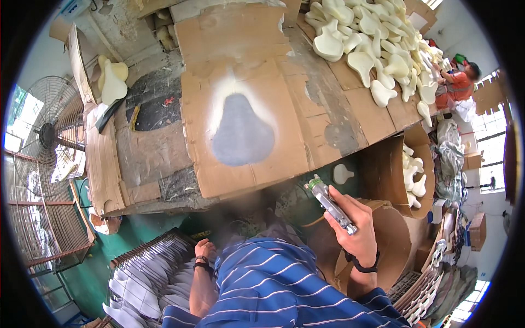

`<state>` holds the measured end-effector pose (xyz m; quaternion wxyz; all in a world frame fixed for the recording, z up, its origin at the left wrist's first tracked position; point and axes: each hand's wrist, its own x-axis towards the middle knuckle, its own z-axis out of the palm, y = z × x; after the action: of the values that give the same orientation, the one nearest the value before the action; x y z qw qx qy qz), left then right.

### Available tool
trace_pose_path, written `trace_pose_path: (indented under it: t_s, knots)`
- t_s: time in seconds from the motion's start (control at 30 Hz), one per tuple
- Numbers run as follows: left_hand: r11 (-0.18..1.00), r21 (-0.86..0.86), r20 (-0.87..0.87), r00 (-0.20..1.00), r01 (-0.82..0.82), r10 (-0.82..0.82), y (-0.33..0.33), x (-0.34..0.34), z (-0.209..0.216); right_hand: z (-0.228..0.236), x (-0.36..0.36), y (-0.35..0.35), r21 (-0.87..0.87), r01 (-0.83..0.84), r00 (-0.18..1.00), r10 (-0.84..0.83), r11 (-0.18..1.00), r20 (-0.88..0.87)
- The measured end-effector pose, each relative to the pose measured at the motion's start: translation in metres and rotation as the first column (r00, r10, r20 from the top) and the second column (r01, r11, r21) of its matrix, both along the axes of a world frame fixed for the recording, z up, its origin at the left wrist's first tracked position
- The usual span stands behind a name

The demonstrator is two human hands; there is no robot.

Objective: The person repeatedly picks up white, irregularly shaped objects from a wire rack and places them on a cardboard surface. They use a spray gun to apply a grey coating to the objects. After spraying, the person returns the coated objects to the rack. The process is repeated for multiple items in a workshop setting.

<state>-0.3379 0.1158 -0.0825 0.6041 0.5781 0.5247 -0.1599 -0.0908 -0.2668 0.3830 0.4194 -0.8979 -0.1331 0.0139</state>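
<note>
My right hand (354, 221) is wrapped round a metal spray gun (333, 208) with a green part at its nozzle end, held just off the table's front edge. My left hand (204, 249) hangs low beside the wire rack, its fingers curled in and nothing visible in them. On the cardboard-covered table (188, 180) in front of me lies a grey saddle-shaped flat piece or patch (242, 134). A whitish spray halo surrounds its upper part. Several grey-white saddle-shaped pieces (139, 287) stand in the wire rack (164, 240) at my left.
Cream foam saddle pads (361, 61) are heaped at the table's far right, near a co-worker in red (458, 85). Cardboard drums (424, 175) stand at the right. One pad (343, 174) lies beyond the table edge. A large fan (49, 134) stands at the left.
</note>
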Motion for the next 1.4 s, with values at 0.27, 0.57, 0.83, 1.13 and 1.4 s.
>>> trace_pose_path:
  t_s: [0.27, 0.57, 0.83, 1.13, 1.4]
  knots:
    - [0.996, -0.078, -0.023, 0.999, -0.050, 0.048, 0.011, 0.010, -0.003, 0.000, -0.001, 0.006, 0.014, -0.018, 0.997, 0.017, 1.000, 0.069]
    - [0.994, -0.100, -0.040, 0.998, -0.045, 0.042, 0.006, -0.018, -0.025, 0.010, -0.014, -0.013, -0.112, -0.136, 0.984, 0.121, 0.984, -0.132]
    - [1.000, -0.023, 0.006, 1.000, -0.006, 0.006, 0.006, -0.009, -0.022, 0.016, -0.016, -0.017, -0.006, -0.041, 0.997, 0.041, 0.999, -0.062]
    - [0.996, -0.081, -0.048, 0.998, 0.026, -0.030, 0.005, 0.032, 0.015, -0.012, -0.044, -0.027, 0.080, -0.046, 0.981, 0.061, 0.996, -0.186]
    - [0.978, 0.124, 0.299, 0.934, 0.165, -0.195, -0.004, 0.115, 0.032, -0.019, -0.047, -0.021, 0.088, 0.141, 0.976, -0.123, 0.986, -0.181]
